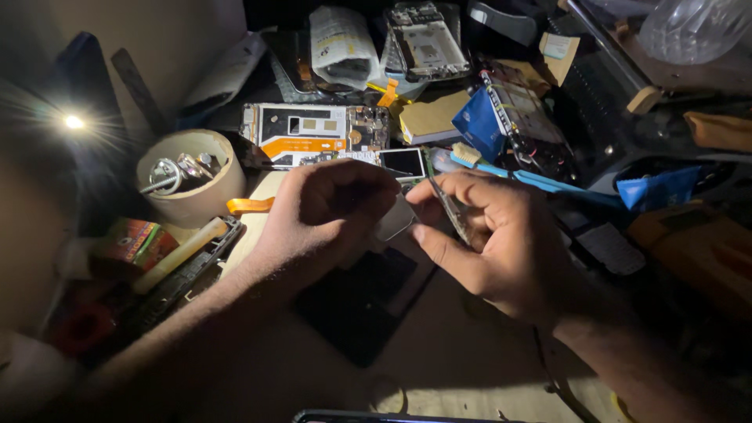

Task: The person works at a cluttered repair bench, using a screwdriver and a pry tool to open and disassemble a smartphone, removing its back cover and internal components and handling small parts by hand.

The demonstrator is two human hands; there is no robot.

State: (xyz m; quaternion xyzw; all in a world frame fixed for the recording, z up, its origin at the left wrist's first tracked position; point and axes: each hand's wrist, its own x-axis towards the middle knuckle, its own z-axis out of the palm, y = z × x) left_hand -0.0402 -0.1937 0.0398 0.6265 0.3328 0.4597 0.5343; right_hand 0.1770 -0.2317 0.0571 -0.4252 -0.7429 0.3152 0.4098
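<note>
My left hand (325,207) pinches a small grey plate (395,219) lying just left of my right hand (501,243), whose grip pinches a thin tool (453,210) angled toward it.

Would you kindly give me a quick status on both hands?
Left hand pinching small grey metal plate. Right hand gripping thin metal tweezers. Dark phone body beneath.

A small phone-repair workshop, dimly lit. The cluttered worktop (454,368) carries opened phone bodies with bare circuit boards (313,133), another stripped phone frame (427,39), a round tub of metal tools (188,176), a blue-handled brush (501,168) and a small bright lamp (74,122).
</note>
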